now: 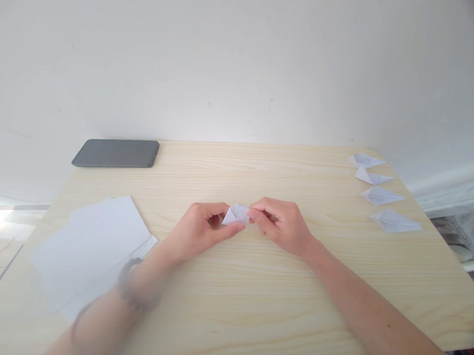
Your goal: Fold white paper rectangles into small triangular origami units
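Observation:
A small folded piece of white paper (236, 214) is held between both hands over the middle of the light wooden table (254, 285). My left hand (200, 227) pinches its left side with thumb and fingers closed. My right hand (279, 221) pinches its right edge, fingers curled. Both hands rest low on the tabletop.
A loose stack of white paper sheets (90, 249) lies at the left, under my left forearm. A dark phone (116, 153) lies face up at the back left. Several finished folded paper pieces (380, 195) sit in a row at the right edge. A white wall rises behind the table.

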`<state>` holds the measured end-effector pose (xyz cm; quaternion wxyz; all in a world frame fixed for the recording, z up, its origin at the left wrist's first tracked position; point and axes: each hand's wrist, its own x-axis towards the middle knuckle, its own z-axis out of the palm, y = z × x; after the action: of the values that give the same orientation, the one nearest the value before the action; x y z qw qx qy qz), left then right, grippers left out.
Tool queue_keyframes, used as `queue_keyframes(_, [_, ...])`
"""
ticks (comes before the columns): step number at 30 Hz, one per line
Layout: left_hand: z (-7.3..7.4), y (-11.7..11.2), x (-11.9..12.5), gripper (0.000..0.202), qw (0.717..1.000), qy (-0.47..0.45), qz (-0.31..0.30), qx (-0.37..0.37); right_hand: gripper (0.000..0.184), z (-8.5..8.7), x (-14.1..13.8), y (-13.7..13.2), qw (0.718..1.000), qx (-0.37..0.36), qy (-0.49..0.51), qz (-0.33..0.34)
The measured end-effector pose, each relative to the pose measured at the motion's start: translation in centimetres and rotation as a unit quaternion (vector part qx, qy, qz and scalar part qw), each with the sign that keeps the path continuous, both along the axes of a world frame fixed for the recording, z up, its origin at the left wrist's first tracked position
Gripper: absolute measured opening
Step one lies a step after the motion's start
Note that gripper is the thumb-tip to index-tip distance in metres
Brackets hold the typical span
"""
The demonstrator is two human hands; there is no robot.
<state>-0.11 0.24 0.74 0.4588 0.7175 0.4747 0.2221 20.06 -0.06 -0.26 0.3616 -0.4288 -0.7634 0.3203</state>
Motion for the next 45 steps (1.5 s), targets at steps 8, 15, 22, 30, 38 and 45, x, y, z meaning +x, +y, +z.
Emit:
queue_keyframes(8, [-0.1,0.0,0.0,0.029,1.000,0.008,-0.001,0.020,0.020,0.0,0.0,0.2,1.000,-0.022,-0.011,0.018])
queue_keyframes(15, [0.3,0.0,0.4,0.024,0.994,-0.090,0.052,0.032,0.019,0.0,0.2,0.3,1.000,-0.002,-0.013,0.007])
queue_keyframes(22, [-0.1,-0.1,0.4,0.020,0.993,-0.085,0.064,0.049,0.007,-0.2,-0.1,0.2,0.998,0.047,-0.003,-0.036])
queue_keyframes(30, [0.1,-0.4,0.7,0.015,0.990,-0.059,0.020,0.124,0.005,-0.2,-0.7,-0.5,0.995,0.098,-0.016,-0.027])
queue_keyframes(38, [0.0,-0.4,1.0,0.015,0.991,-0.078,0.052,0.093,0.008,-0.2,-1.1,-0.6,0.991,0.120,-0.026,-0.060])
queue_keyframes(45, [0.0,-0.5,1.0,0.016,0.989,-0.110,0.087,0.041,0.010,0.0,-1.4,-0.6,0.989,0.115,0.036,-0.080])
